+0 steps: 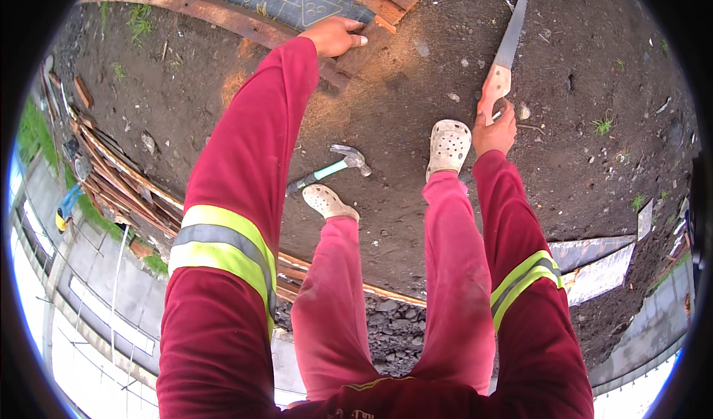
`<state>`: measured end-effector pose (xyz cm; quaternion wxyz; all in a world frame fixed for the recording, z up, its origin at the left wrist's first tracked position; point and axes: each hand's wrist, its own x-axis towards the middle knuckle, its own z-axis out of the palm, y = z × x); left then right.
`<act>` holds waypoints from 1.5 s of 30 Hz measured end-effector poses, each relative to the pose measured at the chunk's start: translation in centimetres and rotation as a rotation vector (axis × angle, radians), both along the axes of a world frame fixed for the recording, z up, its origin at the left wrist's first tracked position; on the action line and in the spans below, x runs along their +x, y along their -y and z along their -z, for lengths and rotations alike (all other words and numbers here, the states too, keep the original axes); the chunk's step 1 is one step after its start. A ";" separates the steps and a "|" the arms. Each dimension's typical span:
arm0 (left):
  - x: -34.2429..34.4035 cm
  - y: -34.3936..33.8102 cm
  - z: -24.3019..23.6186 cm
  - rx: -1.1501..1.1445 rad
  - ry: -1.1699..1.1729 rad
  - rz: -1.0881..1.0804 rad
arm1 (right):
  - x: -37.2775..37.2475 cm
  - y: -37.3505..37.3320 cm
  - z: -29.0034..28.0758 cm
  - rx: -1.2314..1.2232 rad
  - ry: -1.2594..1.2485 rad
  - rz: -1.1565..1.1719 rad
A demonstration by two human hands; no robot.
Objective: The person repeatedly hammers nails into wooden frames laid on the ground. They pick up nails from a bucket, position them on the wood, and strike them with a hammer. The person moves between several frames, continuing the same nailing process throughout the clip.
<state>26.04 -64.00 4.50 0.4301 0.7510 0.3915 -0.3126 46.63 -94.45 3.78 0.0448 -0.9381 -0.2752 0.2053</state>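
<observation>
My left hand (336, 39) grips a short wooden board (364, 56) at the corner of a timber-edged dark panel (312, 3) with drawn markings, at the top of the head view. My right hand (495, 129) is closed on the orange handle of a handsaw (506, 51), its blade pointing away from me. Pale sawdust (345, 103) lies around the board. A claw hammer (338, 166) with a light green and dark handle lies on the dirt beside my left clog (327, 200), left of my right clog (448, 145).
Long planks (119, 170) are piled on the left, near grass and concrete. A person (68, 205) in blue with yellow headgear is beyond them. Grey sheets (594, 263) lie at the right. Gravel (390, 330) shows behind my legs, and dirt ground (564, 159) surrounds me.
</observation>
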 end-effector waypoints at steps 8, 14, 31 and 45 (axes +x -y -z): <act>-3.1 2.6 -1.2 0.194 0.243 -0.538 | -17.8 3.2 -1.4 -0.514 -1.005 0.017; -12.8 7.5 -2.6 0.146 0.359 -1.044 | -31.0 2.4 0.4 -0.625 -1.418 0.734; -29.1 29.0 -18.0 -0.139 0.205 -1.332 | -35.5 -0.4 0.0 0.185 -0.864 1.305; -28.1 43.7 -34.2 -0.051 -0.194 -0.863 | -17.4 0.7 -12.6 0.386 -0.485 -0.014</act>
